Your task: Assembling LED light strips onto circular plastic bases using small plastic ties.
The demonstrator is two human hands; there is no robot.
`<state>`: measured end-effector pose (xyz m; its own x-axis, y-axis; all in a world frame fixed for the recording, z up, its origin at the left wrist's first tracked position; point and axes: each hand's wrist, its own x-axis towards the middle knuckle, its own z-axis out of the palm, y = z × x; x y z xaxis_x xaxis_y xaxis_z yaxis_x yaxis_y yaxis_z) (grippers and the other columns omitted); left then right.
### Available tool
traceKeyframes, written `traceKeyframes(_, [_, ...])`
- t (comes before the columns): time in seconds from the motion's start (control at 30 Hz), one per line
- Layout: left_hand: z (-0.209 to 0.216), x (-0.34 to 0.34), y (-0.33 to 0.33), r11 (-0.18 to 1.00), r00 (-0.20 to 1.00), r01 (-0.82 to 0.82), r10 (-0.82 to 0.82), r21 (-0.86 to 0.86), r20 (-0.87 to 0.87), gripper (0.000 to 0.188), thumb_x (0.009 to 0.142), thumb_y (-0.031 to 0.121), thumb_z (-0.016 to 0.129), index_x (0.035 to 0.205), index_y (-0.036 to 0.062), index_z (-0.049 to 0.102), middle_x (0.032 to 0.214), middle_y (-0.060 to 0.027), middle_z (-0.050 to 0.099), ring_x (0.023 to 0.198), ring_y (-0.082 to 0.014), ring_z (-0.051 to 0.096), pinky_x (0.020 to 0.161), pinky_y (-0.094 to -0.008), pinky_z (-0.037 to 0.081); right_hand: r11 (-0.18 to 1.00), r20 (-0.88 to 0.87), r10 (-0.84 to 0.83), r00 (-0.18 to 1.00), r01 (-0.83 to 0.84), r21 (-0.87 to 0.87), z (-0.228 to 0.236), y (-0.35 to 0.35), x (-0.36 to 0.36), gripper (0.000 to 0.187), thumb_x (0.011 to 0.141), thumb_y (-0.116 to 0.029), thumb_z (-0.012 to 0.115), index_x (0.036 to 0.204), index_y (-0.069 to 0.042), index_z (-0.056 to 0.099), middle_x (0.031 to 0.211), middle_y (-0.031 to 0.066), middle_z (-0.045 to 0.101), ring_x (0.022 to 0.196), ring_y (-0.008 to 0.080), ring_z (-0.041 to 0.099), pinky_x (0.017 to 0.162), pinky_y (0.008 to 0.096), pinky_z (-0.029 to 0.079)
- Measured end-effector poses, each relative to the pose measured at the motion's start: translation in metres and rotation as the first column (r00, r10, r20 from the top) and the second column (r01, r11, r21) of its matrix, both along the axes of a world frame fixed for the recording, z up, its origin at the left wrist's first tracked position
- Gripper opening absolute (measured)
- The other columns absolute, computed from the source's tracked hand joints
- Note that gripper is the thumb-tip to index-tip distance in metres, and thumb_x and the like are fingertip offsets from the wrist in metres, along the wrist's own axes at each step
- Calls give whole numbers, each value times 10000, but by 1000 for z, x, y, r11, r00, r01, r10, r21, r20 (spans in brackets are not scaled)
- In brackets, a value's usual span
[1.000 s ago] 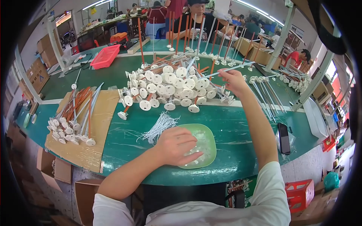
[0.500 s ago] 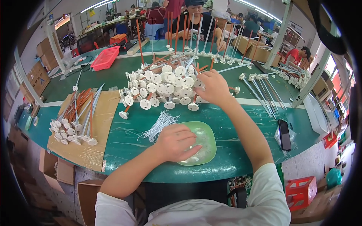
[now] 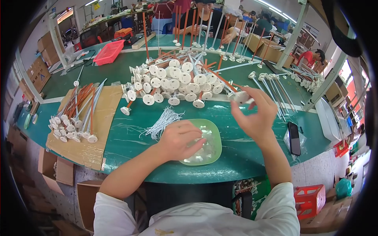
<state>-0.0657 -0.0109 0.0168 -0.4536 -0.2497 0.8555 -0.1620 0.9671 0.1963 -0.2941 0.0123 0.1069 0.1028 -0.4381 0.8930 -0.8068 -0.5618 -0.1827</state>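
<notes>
My right hand (image 3: 258,112) is closed on the white round end of a reddish-brown rod (image 3: 222,82), to the right of the pile; the rod slants up and left toward the pile. The pile (image 3: 173,78) is made of many such rods with white disc ends facing me. My left hand (image 3: 178,141) rests over the left side of a light green bowl (image 3: 216,151), its fingers curled and pressed together. What they hold, if anything, is too small to make out. Small clear pieces (image 3: 204,153) lie in the bowl. Behind my left hand lies a bundle of thin white strips (image 3: 163,121).
Cardboard (image 3: 88,151) at the left bears more disc-ended rods. Several rods (image 3: 275,92) and a phone (image 3: 294,137) lie at the right. A red basket (image 3: 109,53) sits far left. Across the table, a person works behind upright rods (image 3: 208,31).
My right hand has come from the pile toward me and to the right, now bringing a rod by its white end. My left hand stays over the bowl. The view has shifted slightly.
</notes>
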Motion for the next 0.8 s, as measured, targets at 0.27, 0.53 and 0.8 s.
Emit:
traceKeyframes(0.27, [0,-5,14,588,888,454,-238,669,-393,382,820,79,745,1178,-10,647,979,-119,707,819,-147,675,738,-289,547,919,-162,328,931,-354,-176,-48,15,21,384,651,-103,874,955,12,669,801,103,648,635,236,615,538,289,492])
traceKeyframes(0.53, [1,-2,13,370,853,514,-317,774,-415,453,874,-13,668,1305,-52,534,1182,-144,646,1083,-184,624,946,-346,509,858,-15,510,860,-510,-56,-83,8,25,375,613,37,821,962,16,683,844,118,664,683,240,648,570,305,522])
traceKeyframes(0.8, [-3,0,13,390,822,567,-317,726,-473,522,848,-41,678,1343,-53,511,1272,-168,607,1175,-234,593,1009,-375,476,866,-94,495,864,-500,-31,-81,16,17,332,648,110,774,938,-10,666,904,122,678,727,256,653,605,314,532])
